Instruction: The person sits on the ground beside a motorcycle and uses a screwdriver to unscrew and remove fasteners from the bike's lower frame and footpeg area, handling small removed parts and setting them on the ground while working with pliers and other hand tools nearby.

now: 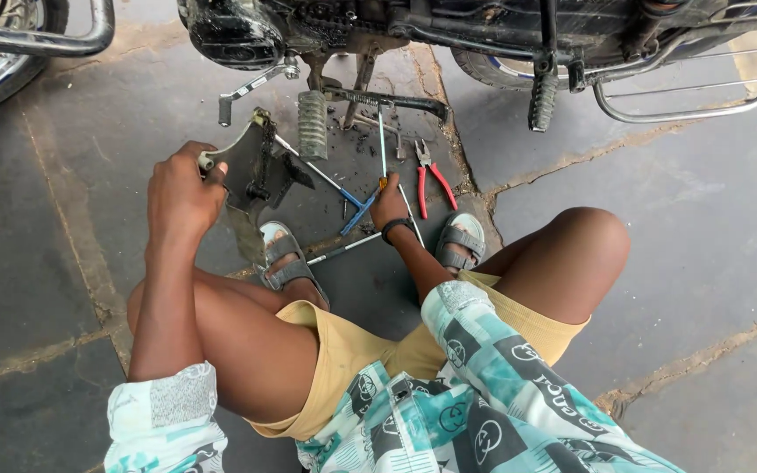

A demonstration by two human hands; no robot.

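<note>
Left hand (181,188) is clamped round a greasy black chain cover (251,171), held upright on the floor under the motorcycle (413,26). Right hand (389,203) is closed on a screwdriver (382,144), red pliers (432,180) just beside it.

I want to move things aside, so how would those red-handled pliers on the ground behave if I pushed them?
The pliers lie flat on the paving, so they would probably slide, not roll. Being metal, they look stiff and fairly heavy. Their splayed handles might swing or catch nearby tools.

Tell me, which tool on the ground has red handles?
The pliers, lying just right of the right hand. Their two handles are red, while the long tool beside the hand has a blue handle and the screwdriver at the fingers has an orange one.
</note>
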